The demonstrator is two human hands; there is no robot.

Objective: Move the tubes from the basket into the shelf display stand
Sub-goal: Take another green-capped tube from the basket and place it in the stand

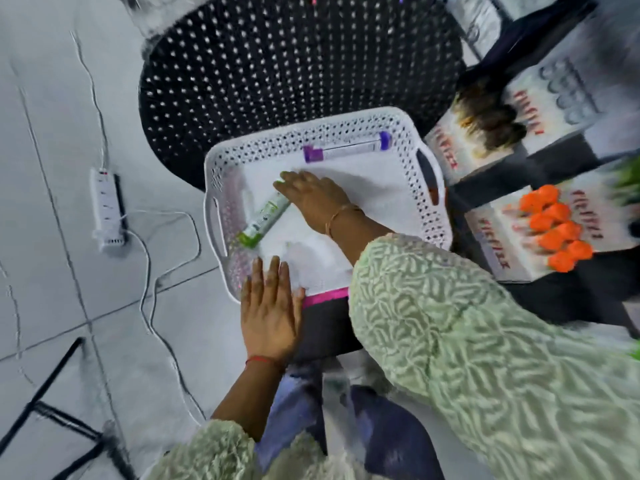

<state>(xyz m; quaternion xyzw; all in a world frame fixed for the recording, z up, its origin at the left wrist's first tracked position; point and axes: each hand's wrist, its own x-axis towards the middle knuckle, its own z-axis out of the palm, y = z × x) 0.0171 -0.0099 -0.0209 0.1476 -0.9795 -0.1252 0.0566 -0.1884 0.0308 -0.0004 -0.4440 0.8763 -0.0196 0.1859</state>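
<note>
Inside white basket [221, 188]: right hand [313, 195] fingers reaching over green tube [265, 216], closure unclear. Left hand [268, 306] flat, spread on rim. Risk: partial grasp, tube slips; purple tube [346, 150] overlooked.

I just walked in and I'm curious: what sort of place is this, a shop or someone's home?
Probably a small shop or stockroom corner, though I can't be sure. A tiered display stand holds rows of orange-capped tubes, a white basket of tubes sits on a black chair, and a power strip lies on the tiled floor.

Shop: stepped display stand [540, 216] w/ orange-capped tubes [554, 226].
</note>
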